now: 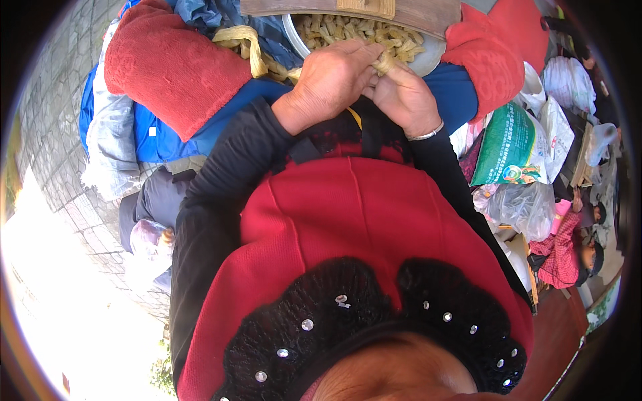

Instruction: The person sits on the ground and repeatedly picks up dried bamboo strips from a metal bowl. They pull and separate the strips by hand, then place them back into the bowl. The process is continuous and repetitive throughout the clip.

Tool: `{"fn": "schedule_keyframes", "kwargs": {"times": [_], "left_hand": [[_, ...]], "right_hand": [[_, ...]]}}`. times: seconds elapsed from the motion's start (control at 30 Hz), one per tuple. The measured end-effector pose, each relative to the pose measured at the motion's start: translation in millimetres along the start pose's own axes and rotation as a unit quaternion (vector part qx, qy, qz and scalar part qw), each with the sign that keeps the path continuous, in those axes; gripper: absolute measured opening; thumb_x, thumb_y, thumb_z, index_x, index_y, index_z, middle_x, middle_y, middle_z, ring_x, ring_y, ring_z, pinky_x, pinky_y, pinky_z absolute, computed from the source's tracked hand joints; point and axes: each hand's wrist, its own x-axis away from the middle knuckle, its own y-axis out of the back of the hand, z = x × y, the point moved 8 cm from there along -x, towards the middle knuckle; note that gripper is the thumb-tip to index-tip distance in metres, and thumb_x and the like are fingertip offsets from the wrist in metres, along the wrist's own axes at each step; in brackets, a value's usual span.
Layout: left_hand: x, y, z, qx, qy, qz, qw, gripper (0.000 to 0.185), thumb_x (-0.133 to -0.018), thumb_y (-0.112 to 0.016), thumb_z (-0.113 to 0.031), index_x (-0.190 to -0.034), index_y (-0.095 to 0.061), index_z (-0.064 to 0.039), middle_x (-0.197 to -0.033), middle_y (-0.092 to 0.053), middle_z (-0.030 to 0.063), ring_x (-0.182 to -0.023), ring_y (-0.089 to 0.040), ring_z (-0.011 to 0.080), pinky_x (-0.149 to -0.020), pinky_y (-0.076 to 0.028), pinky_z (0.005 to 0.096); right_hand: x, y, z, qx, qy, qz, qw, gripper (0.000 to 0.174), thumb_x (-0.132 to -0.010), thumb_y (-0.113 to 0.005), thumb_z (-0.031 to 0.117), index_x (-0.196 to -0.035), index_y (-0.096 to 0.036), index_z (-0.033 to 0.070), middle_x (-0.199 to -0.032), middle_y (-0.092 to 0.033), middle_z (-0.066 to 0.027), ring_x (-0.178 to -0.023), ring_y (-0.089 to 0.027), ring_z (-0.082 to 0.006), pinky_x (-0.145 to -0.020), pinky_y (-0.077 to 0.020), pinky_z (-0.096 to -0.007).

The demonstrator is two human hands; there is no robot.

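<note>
My left hand, back upward, meets my right hand just below a round metal basin. Between my right thumb and fingers is a small yellowish folded strip, and my left fingertips close in at its side. My right wrist wears a silvery bangle. Many short, knotted-looking yellowish pieces fill the basin. Longer strips of similar colour lie over my lap, left of my left hand. What the strips are made of cannot be told. My left fingertips are partly hidden.
A wooden board spans the basin's far side. Red towel-like cloths cover both knees. Blue plastic lies by the left knee. At right are a green and white printed sack, plastic bags and people. Paving stones extend on the left.
</note>
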Motion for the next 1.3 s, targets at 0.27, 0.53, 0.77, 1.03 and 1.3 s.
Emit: {"fn": "schedule_keyframes", "kwargs": {"times": [0.27,0.53,0.77,1.03,1.3], "left_hand": [[-13,-1,2,-0.09,0.141,0.036,0.985,0.02,-0.092,-0.059,-0.027,-0.094,-0.063,-0.008,-0.079,-0.067,0.014,-0.078,-0.067,0.0365,-0.065,-0.053,0.0442],[22,-8,30,0.396,0.307,0.081,0.861,0.03,-0.101,-0.053,-0.031,-0.092,-0.063,-0.004,-0.061,-0.048,-0.0018,-0.054,-0.041,0.0075,-0.048,-0.033,0.0239],[23,30,12,-0.098,0.063,0.032,0.993,0.009,-0.09,-0.065,-0.016,-0.094,-0.065,-0.008,-0.08,-0.066,0.0099,-0.072,-0.066,0.0331,-0.059,-0.052,0.0394],[3,21,7,-0.021,0.03,0.084,0.996,0.013,-0.092,-0.064,-0.016,-0.095,-0.065,-0.004,-0.079,-0.064,0.0118,-0.073,-0.065,0.03,-0.062,-0.051,0.037],[-4,5,35,0.231,0.199,0.196,0.932,0.022,-0.098,-0.059,-0.019,-0.1,-0.067,0.001,-0.078,-0.062,0.006,-0.078,-0.054,0.0116,-0.073,-0.048,0.0291]], "right_hand": [[14,-40,52,0.585,0.328,-0.119,0.732,0.015,-0.088,-0.056,-0.005,-0.097,-0.068,-0.005,-0.118,-0.061,-0.0137,-0.103,-0.061,-0.02,-0.087,-0.0499,-0.0313],[16,-30,84,0.306,0.399,-0.137,0.853,0.009,-0.088,-0.062,-0.005,-0.094,-0.069,-0.007,-0.114,-0.059,-0.0097,-0.1,-0.06,-0.0167,-0.089,-0.0477,-0.0285],[20,-14,76,0.353,0.26,-0.126,0.89,0.042,-0.098,-0.059,0.019,-0.135,-0.051,0.002,-0.13,-0.055,-0.0068,-0.115,-0.057,-0.0178,-0.094,-0.0474,-0.0324],[19,-91,76,0.772,0.267,0.051,0.575,0.027,-0.087,-0.067,0.021,-0.109,-0.065,0.005,-0.096,-0.066,-0.017,-0.089,-0.064,-0.0331,-0.075,-0.0499,-0.0356],[13,-57,85,0.652,0.099,0.009,0.751,0.015,-0.093,-0.062,0.012,-0.102,-0.064,0.0,-0.072,-0.059,-0.0032,-0.069,-0.053,-0.0089,-0.065,-0.0453,-0.0258]]}}
